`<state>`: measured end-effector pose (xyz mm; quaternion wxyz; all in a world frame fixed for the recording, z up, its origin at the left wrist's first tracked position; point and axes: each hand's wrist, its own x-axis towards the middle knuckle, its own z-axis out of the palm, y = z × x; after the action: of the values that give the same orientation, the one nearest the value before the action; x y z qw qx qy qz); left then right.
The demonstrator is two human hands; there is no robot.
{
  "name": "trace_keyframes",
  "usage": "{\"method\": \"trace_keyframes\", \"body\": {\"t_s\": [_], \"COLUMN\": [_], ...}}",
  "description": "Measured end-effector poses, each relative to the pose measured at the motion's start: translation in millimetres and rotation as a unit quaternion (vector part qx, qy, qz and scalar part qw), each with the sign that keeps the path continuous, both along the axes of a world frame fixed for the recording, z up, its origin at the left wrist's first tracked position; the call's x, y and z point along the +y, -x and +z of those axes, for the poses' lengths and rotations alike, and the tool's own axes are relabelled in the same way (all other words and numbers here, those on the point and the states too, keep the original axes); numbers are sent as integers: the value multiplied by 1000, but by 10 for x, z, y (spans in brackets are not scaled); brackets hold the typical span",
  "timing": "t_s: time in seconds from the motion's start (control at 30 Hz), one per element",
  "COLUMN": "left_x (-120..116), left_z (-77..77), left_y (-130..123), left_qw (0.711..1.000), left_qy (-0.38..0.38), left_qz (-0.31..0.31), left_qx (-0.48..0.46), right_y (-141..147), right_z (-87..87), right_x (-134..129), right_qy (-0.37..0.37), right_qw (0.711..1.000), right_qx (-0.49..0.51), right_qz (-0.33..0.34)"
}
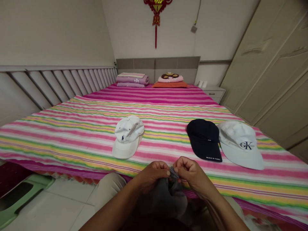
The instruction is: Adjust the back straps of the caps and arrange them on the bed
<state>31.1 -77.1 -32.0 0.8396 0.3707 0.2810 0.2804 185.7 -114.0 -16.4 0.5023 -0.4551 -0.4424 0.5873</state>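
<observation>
Both hands meet low in the middle, at the bed's near edge. My left hand [154, 175] pinches one side of a dark grey cloth item [169, 199], perhaps a cap, and my right hand [191, 173] pinches a narrow strap-like part of it from the other side. The grey item hangs below the fingers over my lap; its lower part is in shadow. A white cap [128, 136] with a small dark logo lies ahead to the left. To the right a dark navy cap [204, 139] touches a white cap with "CK" lettering [240, 144].
A striped sheet [96, 128] covers the bed. Folded purple bedding [132, 80] and a pink and orange stack [170, 81] lie by the headboard [178, 65]. A rail [72, 80] runs along the left. A green stool [26, 195] stands on the floor at the lower left.
</observation>
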Motion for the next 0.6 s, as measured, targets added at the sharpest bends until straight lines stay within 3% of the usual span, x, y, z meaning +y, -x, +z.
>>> {"method": "trace_keyframes", "body": {"t_s": [0.33, 0.6], "left_x": [-27, -36], "left_z": [-28, -24], "left_y": [-12, -2], "left_qw": [1000, 999], "left_qy": [14, 14], "left_qz": [13, 0], "left_qx": [-14, -32], "right_y": [43, 99], "right_z": [94, 102], "right_x": [-46, -66], "right_qy": [8, -6], "right_qw": [998, 997], "right_qx": [-58, -63], "right_qz": [19, -34]}}
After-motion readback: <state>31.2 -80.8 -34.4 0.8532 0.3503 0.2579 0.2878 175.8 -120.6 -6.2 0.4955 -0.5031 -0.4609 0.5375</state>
